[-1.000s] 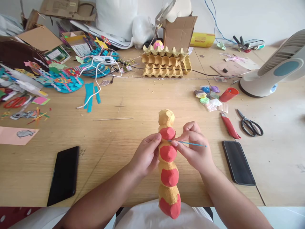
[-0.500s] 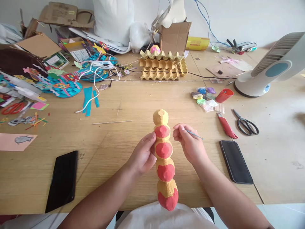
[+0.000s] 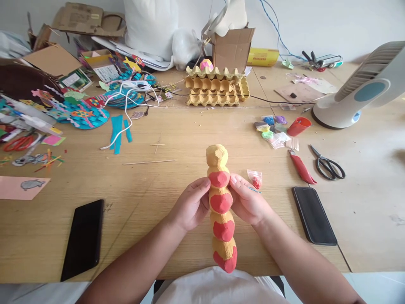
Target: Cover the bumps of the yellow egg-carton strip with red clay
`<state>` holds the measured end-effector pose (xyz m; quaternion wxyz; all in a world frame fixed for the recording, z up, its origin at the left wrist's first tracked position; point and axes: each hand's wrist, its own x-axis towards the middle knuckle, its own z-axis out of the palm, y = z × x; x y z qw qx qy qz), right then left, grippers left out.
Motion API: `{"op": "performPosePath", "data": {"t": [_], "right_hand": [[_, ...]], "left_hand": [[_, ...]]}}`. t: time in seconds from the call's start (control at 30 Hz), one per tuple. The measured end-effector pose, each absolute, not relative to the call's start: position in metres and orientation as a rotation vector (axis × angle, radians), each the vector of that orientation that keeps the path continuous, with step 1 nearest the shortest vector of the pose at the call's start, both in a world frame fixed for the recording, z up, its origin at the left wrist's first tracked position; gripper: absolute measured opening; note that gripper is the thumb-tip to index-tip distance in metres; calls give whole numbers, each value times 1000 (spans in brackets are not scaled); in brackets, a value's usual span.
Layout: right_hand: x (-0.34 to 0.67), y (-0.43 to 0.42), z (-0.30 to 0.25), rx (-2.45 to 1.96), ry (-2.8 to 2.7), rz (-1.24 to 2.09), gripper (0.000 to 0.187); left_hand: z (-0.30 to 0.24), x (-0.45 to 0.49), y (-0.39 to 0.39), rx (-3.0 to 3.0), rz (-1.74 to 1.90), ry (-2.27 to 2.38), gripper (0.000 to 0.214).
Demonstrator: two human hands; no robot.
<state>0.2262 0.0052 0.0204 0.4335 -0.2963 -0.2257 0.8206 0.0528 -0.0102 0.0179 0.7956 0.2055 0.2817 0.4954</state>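
Observation:
A yellow egg-carton strip (image 3: 221, 217) points away from me, a row of bumps with red clay pressed on all but the far one. My left hand (image 3: 192, 204) is closed on its left edge, thumb beside the second bump from the far end. On the opposite edge my right hand (image 3: 248, 200) grips it, thumb by the same red patch. The fingers under the strip are hidden. Just past my right hand lies a small clear bag (image 3: 255, 179) with red clay in it. A thin blue stick (image 3: 255, 191) shows by that hand; whether it is held I cannot tell.
On the right are black scissors (image 3: 328, 164), a red-handled cutter (image 3: 302, 168), a phone (image 3: 314, 215), clay packets and a red cup (image 3: 298, 126). A dark tablet (image 3: 84, 238) lies left. Behind stand egg cartons (image 3: 213, 101) and a white fan (image 3: 348, 101).
My right hand has moved left and down from beside the strip onto its right edge. The strip has shifted slightly right. The bag of red clay, hidden before, now shows.

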Motion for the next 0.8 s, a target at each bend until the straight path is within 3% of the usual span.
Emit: {"op": "performPosePath", "data": {"t": [0.17, 0.8], "right_hand": [[225, 5, 20, -706, -545, 2073, 38], [228, 4, 20, -797, -689, 1998, 39]], "left_hand": [[22, 50, -8, 428, 1023, 567, 42], [12, 45, -3, 603, 1056, 712, 46]]}}
